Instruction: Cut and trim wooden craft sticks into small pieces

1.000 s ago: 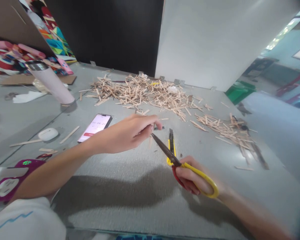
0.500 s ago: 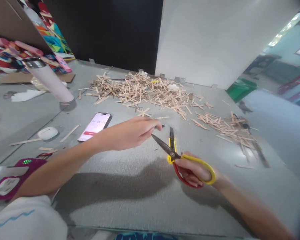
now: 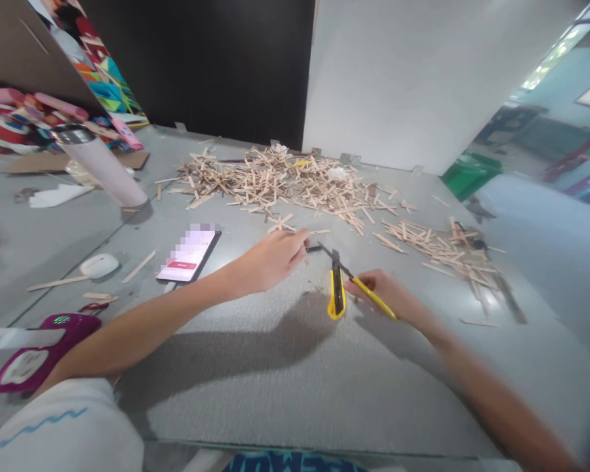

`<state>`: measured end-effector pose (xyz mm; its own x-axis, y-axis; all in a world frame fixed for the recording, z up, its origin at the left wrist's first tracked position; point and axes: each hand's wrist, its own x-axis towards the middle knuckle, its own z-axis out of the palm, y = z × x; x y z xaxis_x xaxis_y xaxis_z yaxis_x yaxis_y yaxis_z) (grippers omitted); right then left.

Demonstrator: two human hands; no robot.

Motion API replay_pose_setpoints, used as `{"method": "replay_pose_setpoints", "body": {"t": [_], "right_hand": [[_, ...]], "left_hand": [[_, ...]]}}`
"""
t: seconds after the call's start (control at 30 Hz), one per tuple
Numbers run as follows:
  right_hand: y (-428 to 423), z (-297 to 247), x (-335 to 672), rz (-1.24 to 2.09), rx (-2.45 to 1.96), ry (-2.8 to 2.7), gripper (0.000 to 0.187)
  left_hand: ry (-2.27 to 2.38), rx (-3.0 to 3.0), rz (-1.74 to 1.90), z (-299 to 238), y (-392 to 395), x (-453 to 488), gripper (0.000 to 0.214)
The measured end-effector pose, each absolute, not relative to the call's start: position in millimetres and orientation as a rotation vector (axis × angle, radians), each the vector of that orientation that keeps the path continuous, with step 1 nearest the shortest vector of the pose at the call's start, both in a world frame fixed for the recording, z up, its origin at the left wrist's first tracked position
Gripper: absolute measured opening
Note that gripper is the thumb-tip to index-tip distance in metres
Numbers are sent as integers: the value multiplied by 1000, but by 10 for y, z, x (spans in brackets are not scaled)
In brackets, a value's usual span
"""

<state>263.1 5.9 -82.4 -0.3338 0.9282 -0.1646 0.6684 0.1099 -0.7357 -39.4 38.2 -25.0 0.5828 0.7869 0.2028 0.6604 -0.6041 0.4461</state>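
My right hand (image 3: 386, 295) is wrapped round a pair of scissors (image 3: 373, 298). They are turned nearly edge-on, with one yellow handle showing and the dark blades pointing up and left. Under and beside the blades lies a yellow and black utility knife (image 3: 335, 295) on the table. My left hand (image 3: 275, 259) is closed in a pinch just above the table, left of the scissor tips. What its fingertips hold, if anything, is too small to make out. A short dark piece (image 3: 314, 248) lies between those fingertips and the blades.
A heap of thin wooden sticks (image 3: 275, 180) spreads along the back, with a smaller pile (image 3: 442, 252) at the right. A phone (image 3: 189, 255), a white earbud case (image 3: 99, 265), a tumbler (image 3: 105, 170) and a purple pouch (image 3: 44, 354) are on the left.
My right hand has moved forward and swung the scissors edge-on, hiding the red handle. The blade tips now sit beyond my left fingertips. My left hand has shifted only slightly.
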Motion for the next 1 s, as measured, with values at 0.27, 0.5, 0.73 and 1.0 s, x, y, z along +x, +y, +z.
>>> {"method": "replay_pose_setpoints", "body": {"t": [0.27,0.5,0.73,1.0], "right_hand": [[221,-810,2785,322,-2002,-2253,39],[271,-832,2862,88,-1757,-2061,45],[116,-836,3095,158,-1995,-2314,16],[415,-1361,2835,62,-1720,-2249,38]], "left_hand": [[862,2390,335,-238,336,-378,19],[612,2173,389,129,45,-426,12],[656,2236,431,295,-101,-528,12],[887,2401,110,76,-68,-491,15]]}}
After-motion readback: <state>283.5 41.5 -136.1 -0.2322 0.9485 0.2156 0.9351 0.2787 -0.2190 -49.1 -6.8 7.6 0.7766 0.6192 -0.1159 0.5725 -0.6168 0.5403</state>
